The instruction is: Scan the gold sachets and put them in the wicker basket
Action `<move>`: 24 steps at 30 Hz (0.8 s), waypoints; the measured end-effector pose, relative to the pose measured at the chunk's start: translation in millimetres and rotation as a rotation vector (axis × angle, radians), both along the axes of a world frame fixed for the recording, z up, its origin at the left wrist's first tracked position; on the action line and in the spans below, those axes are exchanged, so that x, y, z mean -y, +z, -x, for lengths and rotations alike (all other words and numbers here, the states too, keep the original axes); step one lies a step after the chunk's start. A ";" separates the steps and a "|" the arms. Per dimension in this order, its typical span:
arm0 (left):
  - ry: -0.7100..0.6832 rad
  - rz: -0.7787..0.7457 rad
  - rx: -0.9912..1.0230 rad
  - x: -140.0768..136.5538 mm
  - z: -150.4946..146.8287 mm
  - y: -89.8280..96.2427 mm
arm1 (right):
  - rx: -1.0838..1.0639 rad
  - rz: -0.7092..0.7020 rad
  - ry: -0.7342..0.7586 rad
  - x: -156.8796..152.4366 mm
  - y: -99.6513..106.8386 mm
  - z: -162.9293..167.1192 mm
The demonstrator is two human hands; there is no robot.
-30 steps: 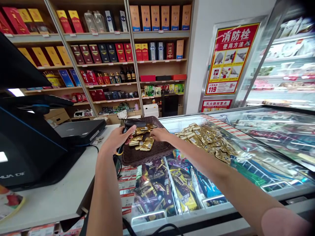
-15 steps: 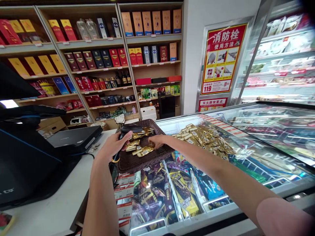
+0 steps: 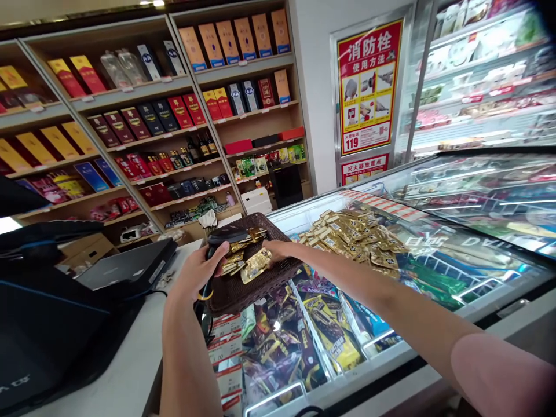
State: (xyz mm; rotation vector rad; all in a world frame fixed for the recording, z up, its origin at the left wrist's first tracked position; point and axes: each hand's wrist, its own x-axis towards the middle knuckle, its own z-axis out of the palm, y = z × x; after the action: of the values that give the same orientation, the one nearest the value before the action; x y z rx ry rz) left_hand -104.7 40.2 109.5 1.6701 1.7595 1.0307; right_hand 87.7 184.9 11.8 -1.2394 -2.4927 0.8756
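My left hand (image 3: 206,263) is wrapped round the handle of a black handheld barcode scanner (image 3: 229,234), its head pointing over a dark brown woven basket (image 3: 247,295). Small gold foil packets (image 3: 233,262) lie inside the basket beside the scanner. My right hand (image 3: 273,252) reaches in from the right, its fingers closed on a gold packet (image 3: 255,267) above the basket's floor. Part of the right fingers is hidden behind the wrist and packet. A heap of similar gold packets (image 3: 351,231) rests on the freezer's glass top, right of the basket.
Under the basket runs a glass-topped chest freezer (image 3: 365,370) holding wrapped ice creams (image 3: 332,330). To the left, a white counter (image 3: 117,353) carries a black checkout machine (image 3: 39,313) and a flat dark device (image 3: 125,260). Shelves of boxed bottles (image 3: 165,116) line the back wall.
My right hand has picked up a gold packet inside the basket, and its face now shows. My left hand stays at the scanner. The view has shifted slightly and tilted.
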 end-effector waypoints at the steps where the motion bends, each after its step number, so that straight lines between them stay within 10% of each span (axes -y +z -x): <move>1: -0.007 -0.003 0.014 0.0 -1.5 0.1 | -0.069 0.026 -0.033 2.1 0.6 -9.2; 13: -0.148 -0.147 0.143 -6.3 -77.1 -14.8 | -0.720 0.164 -0.436 22.3 38.6 -160.4; 24: -0.135 -0.151 0.076 -12.9 -96.4 -28.9 | -0.815 0.232 -0.482 26.1 47.2 -162.2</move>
State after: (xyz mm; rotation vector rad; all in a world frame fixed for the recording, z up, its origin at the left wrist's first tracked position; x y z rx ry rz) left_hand -8.2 53.1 80.6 1.7889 1.5309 1.1731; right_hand 250.0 158.8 59.0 -1.1484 -1.4207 1.2290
